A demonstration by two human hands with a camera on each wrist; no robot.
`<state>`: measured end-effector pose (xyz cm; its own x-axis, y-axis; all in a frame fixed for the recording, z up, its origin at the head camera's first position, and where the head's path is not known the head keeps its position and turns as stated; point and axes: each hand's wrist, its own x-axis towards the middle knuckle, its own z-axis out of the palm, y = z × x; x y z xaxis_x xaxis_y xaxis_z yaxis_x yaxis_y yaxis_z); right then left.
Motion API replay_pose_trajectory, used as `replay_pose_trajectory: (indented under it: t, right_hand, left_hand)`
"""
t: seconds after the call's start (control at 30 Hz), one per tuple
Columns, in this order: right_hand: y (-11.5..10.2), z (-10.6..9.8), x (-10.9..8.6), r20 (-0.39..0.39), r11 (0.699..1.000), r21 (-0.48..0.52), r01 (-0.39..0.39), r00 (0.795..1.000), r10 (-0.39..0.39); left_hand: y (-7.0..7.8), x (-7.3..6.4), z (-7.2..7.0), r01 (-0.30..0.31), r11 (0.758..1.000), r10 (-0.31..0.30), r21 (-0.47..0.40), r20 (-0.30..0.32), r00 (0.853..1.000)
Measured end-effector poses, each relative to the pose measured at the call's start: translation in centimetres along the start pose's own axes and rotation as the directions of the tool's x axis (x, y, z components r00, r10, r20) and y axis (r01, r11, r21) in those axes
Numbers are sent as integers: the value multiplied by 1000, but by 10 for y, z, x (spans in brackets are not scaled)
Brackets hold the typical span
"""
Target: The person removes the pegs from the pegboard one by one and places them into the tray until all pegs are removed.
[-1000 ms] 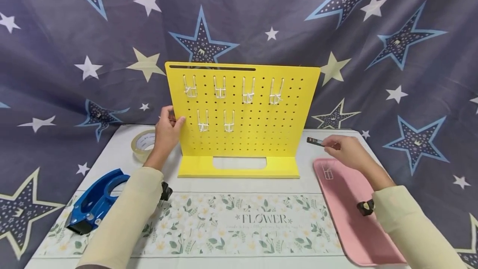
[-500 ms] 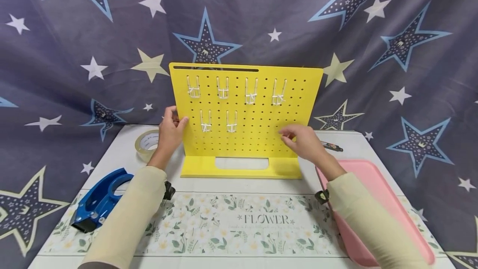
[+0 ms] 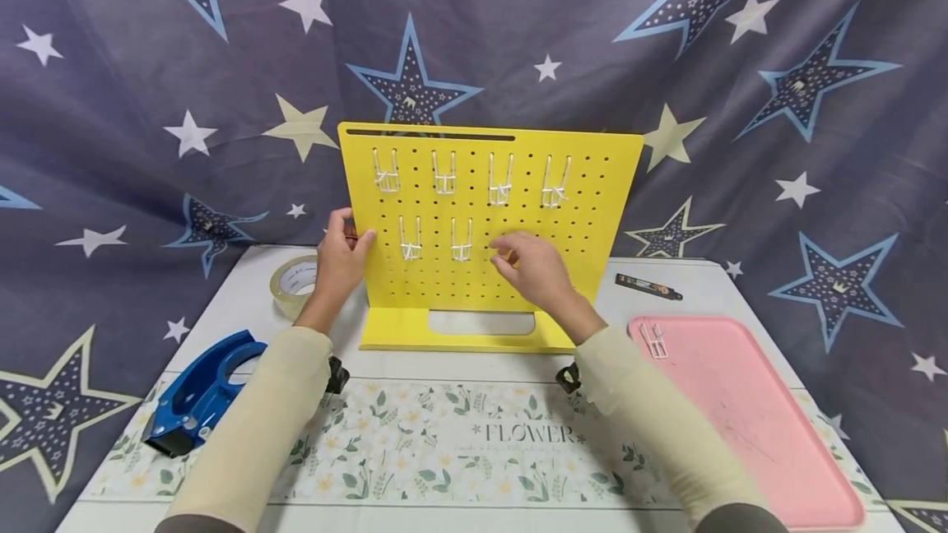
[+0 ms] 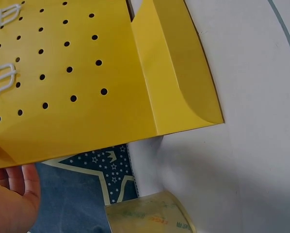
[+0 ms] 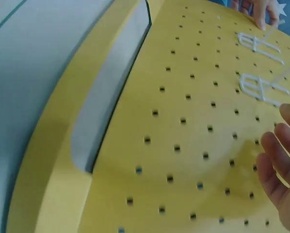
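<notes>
Behind the right hand [image 3: 535, 267] stands the yellow pegboard [image 3: 481, 206].

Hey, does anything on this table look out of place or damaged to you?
No spill or damage stands out. One white hook lies loose in the far left corner of the pink tray, mildly odd because six similar hooks hang on the yellow pegboard.

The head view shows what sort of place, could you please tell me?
Probably an indoor tabletop set-up, perhaps arranged for filming: a star-patterned cloth fills the background, and a yellow pegboard and blue tape dispenser sit on a table.
</notes>
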<state>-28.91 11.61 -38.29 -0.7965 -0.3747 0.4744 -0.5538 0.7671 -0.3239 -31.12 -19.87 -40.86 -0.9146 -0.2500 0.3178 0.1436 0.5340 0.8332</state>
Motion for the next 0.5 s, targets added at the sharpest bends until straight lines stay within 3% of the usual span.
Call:
replay_pose_trajectory:
  t: [0.5]
  right_hand:
    - [-28, 42, 20, -67, 996, -43, -81, 995, 78]
  left_hand:
    - [-1, -1, 0, -20, 1000, 20, -3, -13, 1000]
